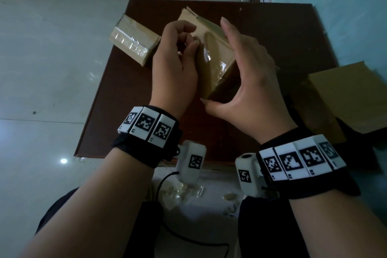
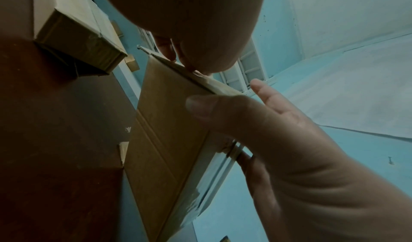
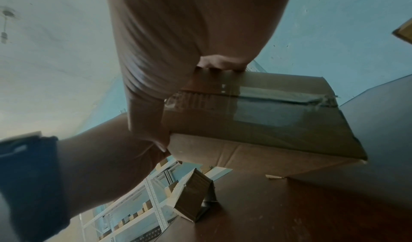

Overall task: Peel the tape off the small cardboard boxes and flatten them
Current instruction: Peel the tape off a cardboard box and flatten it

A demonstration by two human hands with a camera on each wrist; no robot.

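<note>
The left hand (image 1: 176, 65) is pinching the tape (image 1: 207, 55) on the tilted box (image 1: 217, 73); the right hand (image 1: 249, 84) grip is clasping it. Pulling fast is risking torn tape.

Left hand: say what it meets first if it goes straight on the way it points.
The clear tape on the cardboard box that the right hand grips; the left hand seems to touch it, though depth is unclear.
</note>
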